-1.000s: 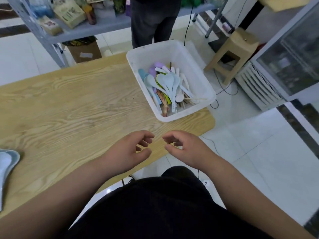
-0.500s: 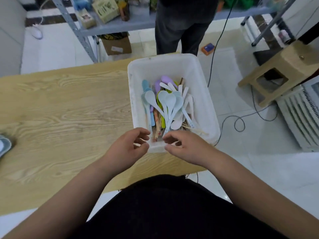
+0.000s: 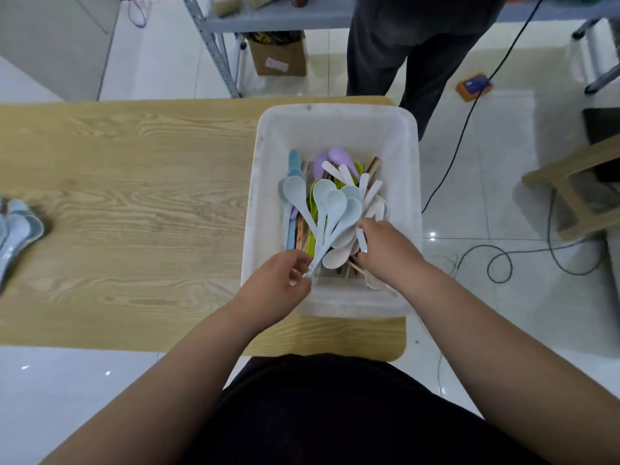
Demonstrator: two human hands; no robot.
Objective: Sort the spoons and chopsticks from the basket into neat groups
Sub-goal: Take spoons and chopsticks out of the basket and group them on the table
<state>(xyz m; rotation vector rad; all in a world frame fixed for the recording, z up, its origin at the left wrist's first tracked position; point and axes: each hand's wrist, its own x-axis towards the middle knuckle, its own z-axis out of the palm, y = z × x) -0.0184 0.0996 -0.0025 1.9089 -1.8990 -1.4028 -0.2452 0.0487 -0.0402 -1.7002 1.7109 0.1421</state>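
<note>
A white plastic basket [image 3: 335,122] sits at the right end of the wooden table [image 3: 134,203]. Inside lies a heap of pale blue, white, purple and green spoons [image 3: 330,209] over wooden chopsticks [image 3: 300,234]. My left hand [image 3: 278,290] is at the basket's near left corner, its fingers pinched on the handle ends of pale blue spoons. My right hand [image 3: 389,250] reaches into the near right of the basket, fingers closed around a white spoon handle [image 3: 361,239]. A group of pale blue spoons [image 3: 15,229] lies at the table's far left.
A person in dark trousers [image 3: 412,45] stands just beyond the basket. Behind are a metal shelf [image 3: 214,45] and a cardboard box [image 3: 278,58]. A wooden stool [image 3: 577,193] and cables [image 3: 503,263] are on the floor to the right.
Both hands have moved forward from the table's near edge into the basket and closed on spoon handles. The view has shifted to look straight down on the basket.
</note>
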